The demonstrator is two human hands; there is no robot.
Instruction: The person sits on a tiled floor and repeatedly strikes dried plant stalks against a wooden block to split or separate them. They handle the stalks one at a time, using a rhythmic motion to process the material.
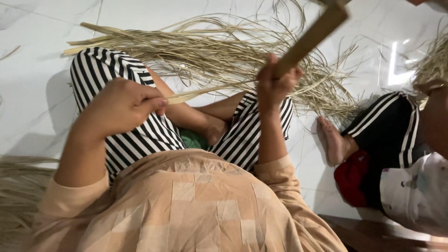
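Observation:
I sit cross-legged on a white tiled floor in black-and-white striped trousers (135, 140). My left hand (123, 102) is closed on the near end of a pale dried leaf strip (205, 91) that runs rightward to my right hand (275, 84). My right hand grips a flat tan wooden stick (312, 37) that slants up toward the top right corner. The strip meets the stick at my right fist. A pile of dried fibre strips (219, 51) lies on the floor just beyond my knees.
Another person sits at the right, with a bare foot (332, 140), dark striped trousers (387, 126) and a red cloth (352, 177). More dried fibres lie at the left edge (18, 186) and the upper right (431, 60). A green cloth (193, 139) shows between my legs.

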